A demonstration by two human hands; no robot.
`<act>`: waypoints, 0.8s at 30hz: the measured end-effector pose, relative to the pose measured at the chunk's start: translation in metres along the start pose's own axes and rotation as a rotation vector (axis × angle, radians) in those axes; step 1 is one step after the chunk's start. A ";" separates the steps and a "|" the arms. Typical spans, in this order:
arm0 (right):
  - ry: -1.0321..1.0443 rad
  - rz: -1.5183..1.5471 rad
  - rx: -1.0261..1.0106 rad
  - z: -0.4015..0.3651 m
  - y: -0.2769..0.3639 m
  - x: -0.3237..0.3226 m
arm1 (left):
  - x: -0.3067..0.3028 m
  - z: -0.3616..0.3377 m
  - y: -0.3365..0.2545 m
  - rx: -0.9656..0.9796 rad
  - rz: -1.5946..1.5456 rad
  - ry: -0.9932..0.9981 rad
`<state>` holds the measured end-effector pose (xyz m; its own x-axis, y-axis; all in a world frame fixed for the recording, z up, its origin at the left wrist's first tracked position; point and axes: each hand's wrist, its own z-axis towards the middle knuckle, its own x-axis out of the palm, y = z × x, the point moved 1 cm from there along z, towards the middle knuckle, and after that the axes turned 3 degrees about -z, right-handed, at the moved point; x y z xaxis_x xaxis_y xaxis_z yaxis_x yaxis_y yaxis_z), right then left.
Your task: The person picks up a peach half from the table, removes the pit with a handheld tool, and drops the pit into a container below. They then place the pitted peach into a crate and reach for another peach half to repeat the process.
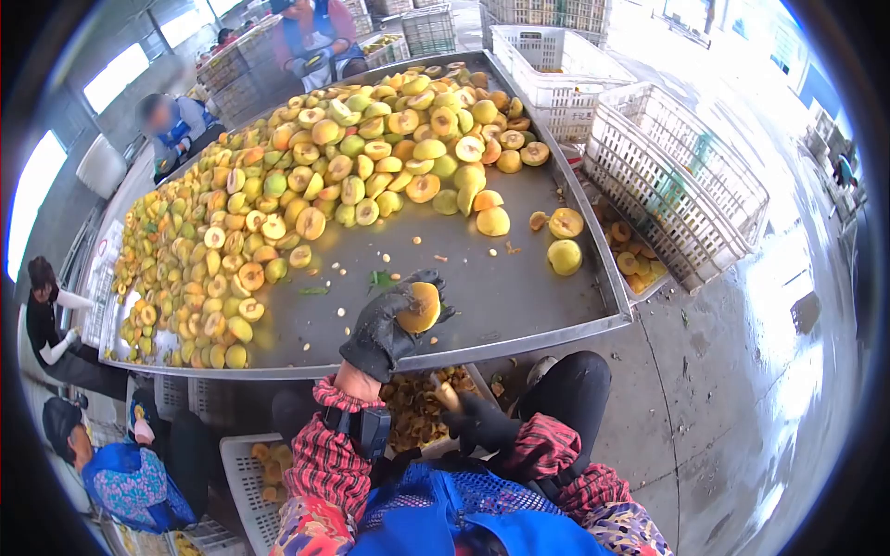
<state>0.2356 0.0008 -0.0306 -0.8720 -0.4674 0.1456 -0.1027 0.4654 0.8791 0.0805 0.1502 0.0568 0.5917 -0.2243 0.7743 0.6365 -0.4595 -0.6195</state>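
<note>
Above the near edge of the metal table, my left hand, in a black glove, is closed around a halved yellow fruit. Lower and to the right, over a crate of scraps, my right hand, also black-gloved, is closed on a small tool with a light tan handle; its blade is hard to make out. A large heap of halved yellow-green fruit covers the back and left of the table. Several loose pieces, including a yellow half, lie at its right side.
White crates stand beyond the table's right edge. Another crate sits low at the left by my legs. People sit along the left and far sides. Small pits and a green leaf lie on the table.
</note>
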 end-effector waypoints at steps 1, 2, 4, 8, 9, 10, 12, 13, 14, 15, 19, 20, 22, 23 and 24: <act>0.012 0.166 -0.006 -0.007 0.013 -0.001 | -0.002 -0.010 0.000 0.137 0.417 0.000; -0.035 0.222 -0.042 -0.016 0.030 0.000 | -0.004 -0.020 0.001 0.271 0.835 -0.002; -0.136 0.335 -0.114 -0.031 0.062 0.000 | -0.008 -0.038 0.005 0.372 1.182 -0.006; -0.165 0.331 -0.197 -0.031 0.080 -0.005 | -0.015 -0.061 0.015 0.334 1.150 0.015; -0.181 0.341 -0.204 -0.032 0.089 -0.001 | -0.014 -0.065 0.018 0.330 1.118 0.023; -0.197 0.351 -0.212 -0.033 0.099 0.002 | -0.014 -0.068 0.020 0.326 1.085 0.031; -0.198 0.346 -0.253 -0.031 0.099 0.005 | 0.000 -0.077 0.024 0.293 0.839 0.040; -0.203 0.332 -0.249 -0.032 0.098 0.006 | 0.009 -0.083 0.018 0.304 1.065 0.050; -0.209 0.319 -0.245 -0.033 0.101 0.008 | 0.021 -0.090 0.010 0.312 1.292 0.061; -0.215 0.308 -0.242 -0.033 0.104 0.009 | 0.027 -0.094 0.005 0.316 1.520 0.072; -0.203 0.320 -0.266 -0.033 0.103 0.011 | 0.015 -0.096 0.014 0.246 0.983 0.062; -0.206 0.333 -0.279 -0.033 0.102 0.012 | 0.017 -0.098 0.016 0.194 0.774 0.040; -0.223 0.346 -0.288 -0.033 0.100 0.012 | 0.018 -0.100 0.018 0.103 0.413 0.030; -0.238 0.347 -0.283 -0.032 0.100 0.010 | 0.017 -0.101 0.019 0.063 0.261 0.042; -0.252 0.347 -0.279 -0.031 0.099 0.009 | 0.017 -0.102 0.020 0.025 0.109 0.054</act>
<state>0.2330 0.0194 0.0721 -0.9238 -0.1091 0.3669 0.3153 0.3268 0.8910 0.0527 0.0495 0.0708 0.6310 -0.3178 0.7077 0.5822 -0.4088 -0.7028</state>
